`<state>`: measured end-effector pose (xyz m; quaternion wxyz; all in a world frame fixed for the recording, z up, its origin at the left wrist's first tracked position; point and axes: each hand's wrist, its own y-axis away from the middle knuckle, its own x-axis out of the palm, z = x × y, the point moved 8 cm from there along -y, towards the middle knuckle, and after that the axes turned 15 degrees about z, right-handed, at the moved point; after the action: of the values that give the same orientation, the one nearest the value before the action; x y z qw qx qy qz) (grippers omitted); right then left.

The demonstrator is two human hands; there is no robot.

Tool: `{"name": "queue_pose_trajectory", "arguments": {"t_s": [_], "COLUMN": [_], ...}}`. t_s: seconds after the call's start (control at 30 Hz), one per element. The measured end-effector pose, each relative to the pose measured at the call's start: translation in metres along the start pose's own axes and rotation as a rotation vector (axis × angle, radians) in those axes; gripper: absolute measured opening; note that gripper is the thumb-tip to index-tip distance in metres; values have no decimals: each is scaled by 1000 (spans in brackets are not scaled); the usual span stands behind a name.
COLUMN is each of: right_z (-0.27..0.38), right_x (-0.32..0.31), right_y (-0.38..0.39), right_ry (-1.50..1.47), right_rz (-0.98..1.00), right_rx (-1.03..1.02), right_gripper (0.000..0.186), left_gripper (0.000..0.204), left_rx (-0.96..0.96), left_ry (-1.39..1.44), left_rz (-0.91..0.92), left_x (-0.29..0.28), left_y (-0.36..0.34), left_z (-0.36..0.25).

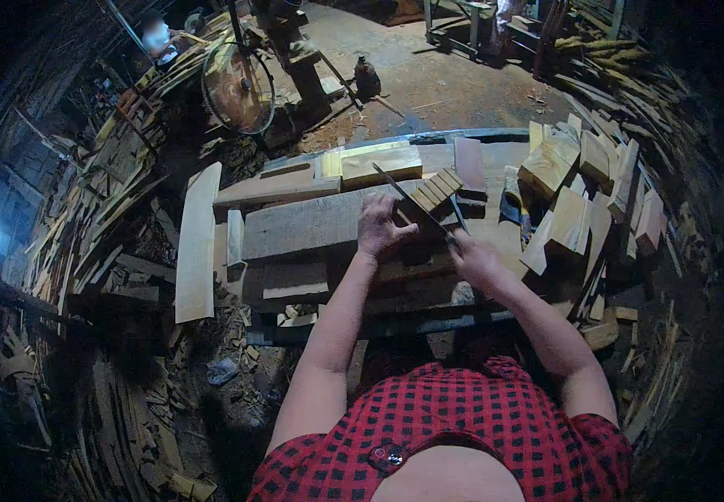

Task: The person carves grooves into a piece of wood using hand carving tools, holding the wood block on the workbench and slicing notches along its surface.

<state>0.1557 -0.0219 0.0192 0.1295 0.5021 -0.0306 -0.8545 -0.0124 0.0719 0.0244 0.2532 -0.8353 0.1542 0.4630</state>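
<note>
On the bench point(500, 243), left hand point(381, 224) on plank point(303, 227), right hand point(476, 258) gripping blade point(413, 201).

Red shirt point(470, 397), black checks, short sleeves point(289, 460), round button point(390, 456), bare fingers point(373, 206).

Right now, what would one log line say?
left hand: on grey beam | right hand: gripping long-bladed tool | slotted wooden block: beside tool

rough, matt wooden beam point(299, 227); metal blade point(406, 197); matt cloth shirt point(462, 410).
</note>
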Motion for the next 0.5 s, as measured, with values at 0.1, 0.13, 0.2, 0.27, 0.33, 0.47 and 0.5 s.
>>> {"name": "queue_pose_trajectory", "arguments": {"t_s": [0.1, 0.13, 0.2, 0.27, 0.33, 0.47, 0.5], "right_z": [15, 14, 7, 2, -14, -30, -30], "right_x": [-1, 1, 4, 4, 14, 11, 10], "right_y": [-37, -36, -27, 6, 49, 94, 89], "right_ry": [30, 26, 9, 4, -16, -19, -24], "right_rz": [-38, -37, -67, -5, 39, 92, 86], "right_rx": [-57, -59, -67, -5, 46, 80, 89], "right_gripper": [21, 21, 20, 20, 20, 22, 22], "left_gripper": [57, 57, 55, 53, 55, 53, 52], "left_rx": [45, 76, 32, -18, -15, -15, 23], "left_ry": [-18, -22, -5, 20, -17, 0, -4], "left_rz": [-42, -82, -52, -22, -36, 21, -6], "left_x": [-1, -5, -3, 1, -1, -1, -2], "left_y": [-2, 0, 1, 2, 3, 2, 1], "left_z": [-6, -9, -7, 0, 3, 2, 3]}}
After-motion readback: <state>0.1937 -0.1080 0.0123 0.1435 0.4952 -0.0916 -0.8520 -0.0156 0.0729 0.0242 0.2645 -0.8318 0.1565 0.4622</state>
